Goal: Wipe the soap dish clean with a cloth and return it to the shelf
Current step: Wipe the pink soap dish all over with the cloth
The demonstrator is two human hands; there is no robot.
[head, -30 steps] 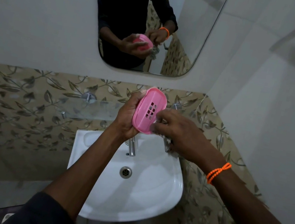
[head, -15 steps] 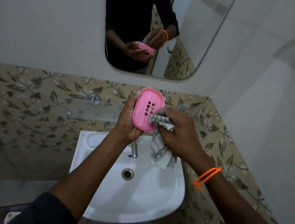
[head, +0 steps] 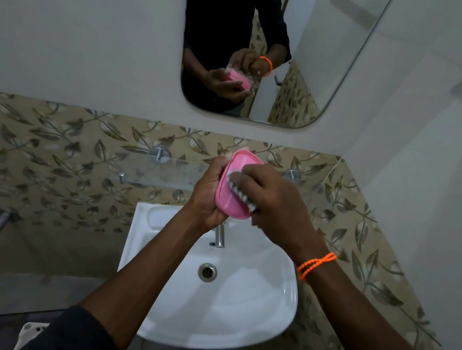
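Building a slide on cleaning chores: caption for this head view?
Left hand holds a pink soap dish over the sink while right hand wipes it with a cloth.

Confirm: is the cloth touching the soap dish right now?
Touching. The head view shows the right hand pressing the cloth against the inner face of the soap dish, no gap visible.
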